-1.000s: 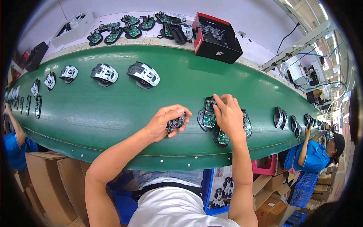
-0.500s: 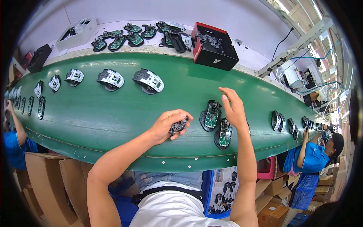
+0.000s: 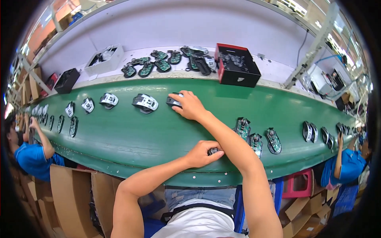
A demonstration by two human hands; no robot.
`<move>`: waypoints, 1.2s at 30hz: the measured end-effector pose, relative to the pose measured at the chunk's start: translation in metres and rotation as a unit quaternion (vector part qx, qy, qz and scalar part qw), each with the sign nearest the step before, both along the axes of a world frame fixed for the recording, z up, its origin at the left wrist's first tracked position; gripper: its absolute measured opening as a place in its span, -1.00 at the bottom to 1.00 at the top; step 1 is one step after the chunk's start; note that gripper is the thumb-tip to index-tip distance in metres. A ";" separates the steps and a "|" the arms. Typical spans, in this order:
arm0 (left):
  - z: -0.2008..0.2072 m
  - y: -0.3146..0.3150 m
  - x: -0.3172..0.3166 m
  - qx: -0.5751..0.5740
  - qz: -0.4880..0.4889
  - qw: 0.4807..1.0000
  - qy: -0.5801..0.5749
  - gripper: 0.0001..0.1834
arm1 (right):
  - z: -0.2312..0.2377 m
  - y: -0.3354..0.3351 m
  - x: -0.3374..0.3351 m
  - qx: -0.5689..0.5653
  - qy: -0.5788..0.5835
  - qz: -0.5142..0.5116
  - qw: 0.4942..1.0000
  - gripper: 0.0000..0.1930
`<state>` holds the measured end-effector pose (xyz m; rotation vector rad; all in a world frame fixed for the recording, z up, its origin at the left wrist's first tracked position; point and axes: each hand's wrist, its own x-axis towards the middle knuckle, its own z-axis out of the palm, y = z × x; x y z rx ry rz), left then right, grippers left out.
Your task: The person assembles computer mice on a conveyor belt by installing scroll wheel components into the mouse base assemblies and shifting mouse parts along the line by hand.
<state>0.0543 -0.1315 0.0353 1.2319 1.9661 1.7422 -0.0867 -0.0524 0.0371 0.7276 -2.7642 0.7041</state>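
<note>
My right hand (image 3: 191, 106) reaches across to the far side of the green belt, its fingers wrapped over a white-and-black computer mouse shell (image 3: 173, 102). Nearer the front edge, my left hand (image 3: 201, 154) is closed around small dark wheel parts (image 3: 213, 151), mostly hidden by the fingers. Beyond my right forearm lie mouse bases with green circuit boards. One base (image 3: 243, 127) and another (image 3: 256, 144) are partly covered by that arm; a third base (image 3: 273, 141) shows whole. To the left of my right hand sits another mouse shell (image 3: 145, 103).
The green belt (image 3: 131, 139) carries more shells and boards at left and right. On the back ledge stand a black-and-red box (image 3: 240, 77) of small dark parts, several circuit-board bases (image 3: 162, 65) and a white bin (image 3: 105, 65). Co-workers in blue sit at both sides; cardboard boxes (image 3: 73, 198) stand below.
My right hand has moved from beside the bases over to the far mouse shell and taken hold of it. My left hand keeps its wheel parts. The view has shifted.
</note>
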 end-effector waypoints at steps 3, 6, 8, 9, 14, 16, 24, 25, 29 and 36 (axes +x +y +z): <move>0.000 -0.007 0.001 -0.046 -0.001 0.992 -0.114 -0.76 | 0.017 0.015 0.020 -0.125 -0.057 0.019 0.990 -0.41; -0.003 -0.019 -0.002 -0.062 0.023 0.988 -0.137 -0.77 | 0.069 0.060 0.077 -0.168 0.003 0.014 0.986 -0.44; 0.000 -0.021 -0.003 -0.063 0.034 0.991 -0.113 -0.79 | 0.085 0.117 0.118 -0.126 0.049 -0.049 0.990 -0.42; 0.000 -0.022 -0.005 -0.065 0.041 0.992 -0.102 -0.80 | 0.087 0.144 0.135 -0.084 0.096 -0.094 0.987 -0.43; 0.000 -0.006 -0.008 -0.046 0.004 0.993 -0.108 -0.80 | 0.053 0.272 0.224 -0.021 0.088 -0.250 0.964 -0.50; -0.003 -0.007 -0.008 -0.043 0.010 0.993 -0.109 -0.80 | 0.039 0.273 0.231 -0.002 0.039 -0.255 0.966 -0.49; 0.001 -0.008 -0.002 -0.055 0.012 0.991 -0.125 -0.82 | 0.014 0.280 0.233 0.029 0.015 -0.250 0.968 -0.51; 0.001 -0.007 -0.002 -0.057 0.013 0.991 -0.122 -0.83 | 0.010 0.278 0.234 0.027 0.013 -0.250 0.968 -0.51; 0.001 -0.005 -0.002 -0.055 0.008 0.992 -0.115 -0.84 | -0.001 0.275 0.237 0.043 0.054 -0.269 0.961 -0.50; -0.002 -0.008 -0.005 -0.025 0.008 0.996 -0.089 -0.85 | -0.003 0.273 0.234 0.039 0.023 -0.270 0.962 -0.52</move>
